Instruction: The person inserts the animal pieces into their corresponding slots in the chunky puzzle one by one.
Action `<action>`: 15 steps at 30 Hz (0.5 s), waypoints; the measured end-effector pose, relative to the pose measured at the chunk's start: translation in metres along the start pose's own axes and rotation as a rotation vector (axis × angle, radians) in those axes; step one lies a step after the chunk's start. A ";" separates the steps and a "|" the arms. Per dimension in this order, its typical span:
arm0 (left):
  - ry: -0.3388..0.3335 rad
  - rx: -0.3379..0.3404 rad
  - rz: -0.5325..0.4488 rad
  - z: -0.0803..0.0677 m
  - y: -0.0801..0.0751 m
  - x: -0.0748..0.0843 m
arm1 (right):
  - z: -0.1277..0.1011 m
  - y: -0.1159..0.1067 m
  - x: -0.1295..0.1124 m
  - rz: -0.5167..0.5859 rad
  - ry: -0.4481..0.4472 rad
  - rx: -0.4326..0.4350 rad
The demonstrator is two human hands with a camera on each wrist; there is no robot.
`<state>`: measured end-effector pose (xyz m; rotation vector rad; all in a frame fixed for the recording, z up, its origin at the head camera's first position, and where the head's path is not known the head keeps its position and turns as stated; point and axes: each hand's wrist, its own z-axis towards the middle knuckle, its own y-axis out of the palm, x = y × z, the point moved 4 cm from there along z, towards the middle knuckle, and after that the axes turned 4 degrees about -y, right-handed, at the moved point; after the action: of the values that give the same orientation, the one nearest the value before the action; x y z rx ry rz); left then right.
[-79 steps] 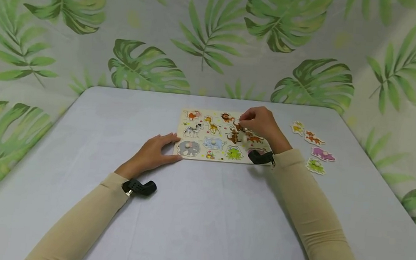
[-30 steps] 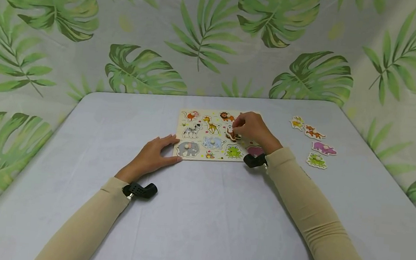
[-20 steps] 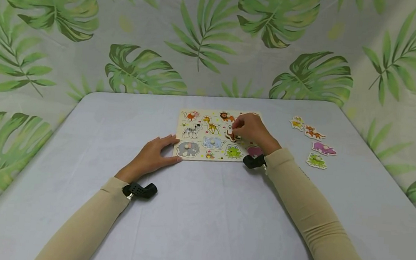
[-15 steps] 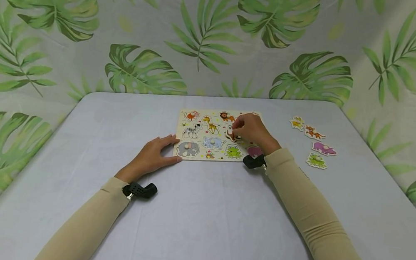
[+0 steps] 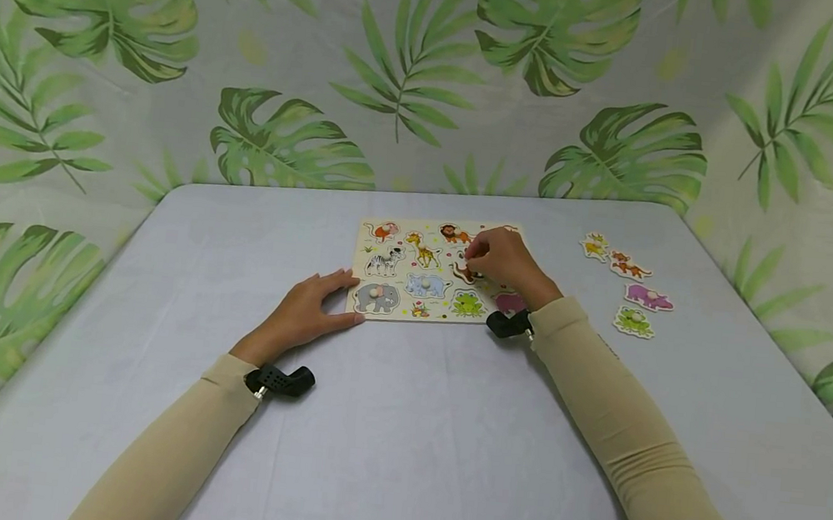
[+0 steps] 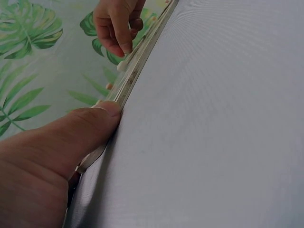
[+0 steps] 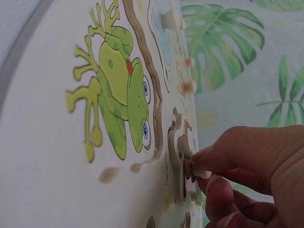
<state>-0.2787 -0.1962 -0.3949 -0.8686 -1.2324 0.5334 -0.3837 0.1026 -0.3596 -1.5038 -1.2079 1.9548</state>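
Observation:
A wooden animal puzzle board (image 5: 419, 228) lies flat on the table. My left hand (image 5: 309, 310) rests flat at its front left corner, and in the left wrist view the thumb (image 6: 102, 118) presses against the board's edge (image 6: 137, 66). My right hand (image 5: 479, 256) hovers over the board's right half and pinches the small knob (image 7: 195, 170) of a brown animal piece (image 5: 464, 273). That brown piece (image 7: 178, 156) stands tilted, partly out of its recess, beside the printed green frog (image 7: 118, 104). The right palm hides the board's far right part.
Several loose animal pieces lie on the table right of the board: a yellow one (image 5: 596, 245), an orange one (image 5: 628, 266), a purple hippo (image 5: 648, 297) and a green frog (image 5: 634, 320). A leaf-print cloth backs the grey table (image 5: 400, 426) on all sides.
My right hand carried the brown piece from the board's far right toward its middle. Over the last second it has barely moved. The left hand has stayed at the corner.

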 end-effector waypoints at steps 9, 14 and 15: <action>-0.004 -0.003 0.004 0.000 0.000 0.000 | 0.001 0.002 0.002 0.002 -0.004 0.007; -0.007 -0.003 0.005 0.000 0.000 0.000 | 0.001 0.003 0.002 0.010 -0.004 0.009; -0.007 -0.002 0.004 0.000 0.000 0.000 | 0.001 0.003 0.001 0.012 -0.001 0.008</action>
<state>-0.2790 -0.1961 -0.3951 -0.8723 -1.2374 0.5390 -0.3844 0.1017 -0.3623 -1.5096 -1.1926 1.9658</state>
